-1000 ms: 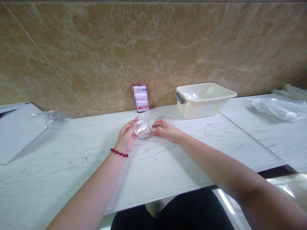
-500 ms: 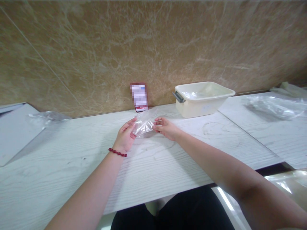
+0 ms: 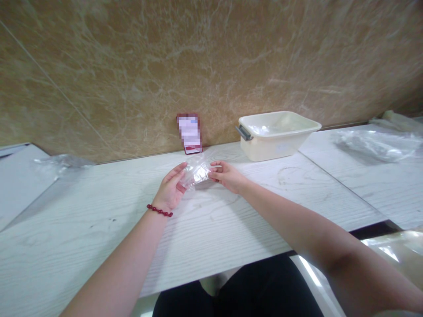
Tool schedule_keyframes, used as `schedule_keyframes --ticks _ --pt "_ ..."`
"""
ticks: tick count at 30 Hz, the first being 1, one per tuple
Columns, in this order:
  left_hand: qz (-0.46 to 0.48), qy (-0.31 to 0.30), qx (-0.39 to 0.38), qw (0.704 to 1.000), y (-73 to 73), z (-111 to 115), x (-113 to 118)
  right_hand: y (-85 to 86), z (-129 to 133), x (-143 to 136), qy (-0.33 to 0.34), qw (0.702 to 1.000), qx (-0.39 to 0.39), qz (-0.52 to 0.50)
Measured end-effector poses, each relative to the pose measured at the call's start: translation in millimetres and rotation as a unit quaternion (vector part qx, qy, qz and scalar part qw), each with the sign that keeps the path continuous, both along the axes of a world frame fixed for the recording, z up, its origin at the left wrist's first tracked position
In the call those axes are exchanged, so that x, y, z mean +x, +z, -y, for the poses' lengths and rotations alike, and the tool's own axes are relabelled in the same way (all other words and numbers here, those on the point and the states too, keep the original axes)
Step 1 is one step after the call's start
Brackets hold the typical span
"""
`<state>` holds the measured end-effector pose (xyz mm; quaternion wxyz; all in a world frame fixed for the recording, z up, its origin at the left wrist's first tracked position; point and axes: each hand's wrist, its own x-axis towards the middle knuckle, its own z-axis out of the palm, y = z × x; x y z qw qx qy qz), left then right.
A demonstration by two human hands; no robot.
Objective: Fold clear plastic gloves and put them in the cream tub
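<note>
A clear plastic bag (image 3: 198,171) is held between my two hands, just above the white wood-grain table (image 3: 211,237). My left hand (image 3: 172,186), with a dark red beaded bracelet on its wrist, grips the bag's left side between thumb and fingers. At the bag's right edge, the thumb and fingers of my right hand (image 3: 228,176) pinch the plastic. Light glints off the bag's right part. Whether anything lies inside the bag I cannot tell.
A phone (image 3: 191,134) with a blurred screen leans against the marble wall. Right of it stands a cream bin (image 3: 274,147) with a grey handle and clear plastic inside. Clear plastic bags lie at the far right (image 3: 380,145) and left (image 3: 66,162), beside a white box (image 3: 23,180).
The bag has shifted slightly in my fingers, and its shiny folds look different. Both hands keep their hold. The whole view has moved a little.
</note>
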<state>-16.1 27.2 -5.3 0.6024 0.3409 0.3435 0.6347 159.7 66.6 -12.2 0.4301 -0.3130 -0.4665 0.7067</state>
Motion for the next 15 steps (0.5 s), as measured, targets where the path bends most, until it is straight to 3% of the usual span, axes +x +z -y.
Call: schedule_keyframes --ticks 6,15 --pt "-0.002 -0.008 0.0 1.0 0.4 0.7 0.0 -3.6 -4.5 1.8 -0.011 0.999 0.019 0.029" --pt "-0.028 -0.025 -0.007 0.999 -2.6 0.5 -1.8 -1.1 -7.5 4.9 -0.034 0.999 -0.013 0.029"
